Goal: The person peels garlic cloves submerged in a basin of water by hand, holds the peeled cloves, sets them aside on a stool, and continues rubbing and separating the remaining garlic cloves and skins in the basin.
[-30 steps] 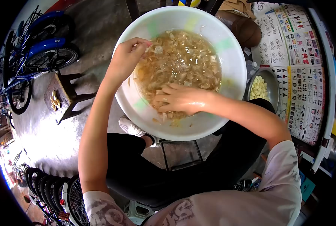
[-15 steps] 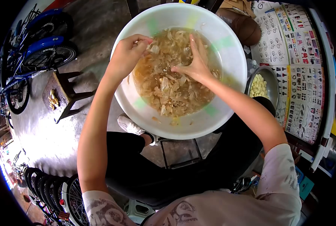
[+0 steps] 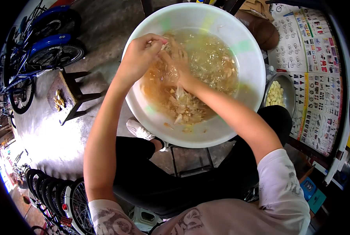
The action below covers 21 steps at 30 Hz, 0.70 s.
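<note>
A large white basin [image 3: 247,78] holds brownish water with many thin, pale brown skins [image 3: 188,107] floating in it. My left hand [image 3: 141,55] is above the basin's left part, its thumb and fingers pinched together on something I cannot make out. Close to its right, my right hand [image 3: 178,62] dips into the water among the skins, fingers spread and pointing away from me. Right of the basin, a metal bowl [image 3: 288,88] contains peeled pale cloves [image 3: 275,94].
A small wooden stool [image 3: 67,96] with brown pieces on it stands at the left. Bicycles [image 3: 57,53] are beyond it, more wheels lower left. A printed sheet [image 3: 316,90] covers a surface at the right. A brown ball [image 3: 264,33] lies behind the basin.
My right hand has swept from the basin's near side across the water to beside my left hand, shifting the skins leftward. My left hand has stayed pinched in nearly the same place.
</note>
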Motion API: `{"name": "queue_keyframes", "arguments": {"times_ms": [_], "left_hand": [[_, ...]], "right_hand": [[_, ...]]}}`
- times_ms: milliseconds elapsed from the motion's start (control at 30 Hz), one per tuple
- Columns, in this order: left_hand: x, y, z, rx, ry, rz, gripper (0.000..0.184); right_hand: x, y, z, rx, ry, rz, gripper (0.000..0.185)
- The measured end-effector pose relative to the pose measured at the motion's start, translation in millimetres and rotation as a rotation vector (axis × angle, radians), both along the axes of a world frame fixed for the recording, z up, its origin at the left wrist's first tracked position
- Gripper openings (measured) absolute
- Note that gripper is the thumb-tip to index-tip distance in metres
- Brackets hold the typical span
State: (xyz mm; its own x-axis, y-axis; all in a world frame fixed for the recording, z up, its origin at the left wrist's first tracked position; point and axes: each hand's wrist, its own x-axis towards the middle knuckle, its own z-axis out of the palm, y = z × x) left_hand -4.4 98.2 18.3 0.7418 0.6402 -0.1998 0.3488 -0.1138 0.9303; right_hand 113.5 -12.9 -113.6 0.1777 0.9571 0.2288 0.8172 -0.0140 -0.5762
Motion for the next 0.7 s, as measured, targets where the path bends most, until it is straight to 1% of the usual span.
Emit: {"name": "queue_keyframes", "arguments": {"times_ms": [33, 100, 133, 200, 233, 300, 333, 400, 433, 500, 533, 600, 633, 700], "left_hand": [[0, 0, 0, 0.002, 0.006, 0.0, 0.029], [0, -1, 1, -0.051, -0.017, -0.001, 0.028], [1, -1, 4, -0.051, -0.009, 0.0, 0.028], [2, -4, 10, -0.079, 0.062, 0.032, 0.028], [2, -6, 7, -0.085, 0.066, 0.028, 0.028], [2, -3, 4, -0.046, 0.036, 0.029, 0.028], [1, -2, 3, -0.046, 0.043, 0.031, 0.028], [2, -1, 1, -0.007, -0.002, 0.008, 0.027], [2, -1, 1, -0.008, -0.002, 0.008, 0.027], [3, -2, 1, -0.007, 0.015, 0.028, 0.026], [4, -2, 3, -0.004, 0.013, 0.023, 0.026], [5, -3, 6, -0.047, 0.024, 0.053, 0.026], [5, -3, 6, -0.04, 0.021, 0.051, 0.026], [5, -1, 3, -0.024, 0.026, 0.057, 0.026]], "right_hand": [[-7, 5, -3, 0.002, 0.006, 0.0, 0.107], [-20, 14, -5, 0.09, -0.007, -0.167, 0.08], [-21, 17, -6, 0.089, 0.001, -0.166, 0.08], [-21, 18, 1, 0.078, 0.07, -0.187, 0.043], [-23, 18, 3, 0.072, 0.073, -0.192, 0.043], [-27, 24, 3, 0.192, 0.221, -0.202, 0.02], [-28, 26, 3, 0.192, 0.229, -0.201, 0.02], [-25, 29, 0, 0.034, 0.406, -0.238, 0.012], [-24, 29, -1, 0.034, 0.406, -0.238, 0.012], [-22, 29, 0, 0.128, 0.267, -0.054, 0.015], [-21, 29, 2, 0.131, 0.265, -0.058, 0.015], [-21, 31, 11, 0.007, 0.102, 0.006, 0.017], [-19, 34, 16, 0.014, 0.099, 0.004, 0.017], [-14, 39, 22, -0.225, -0.111, 0.097, 0.021]]}}
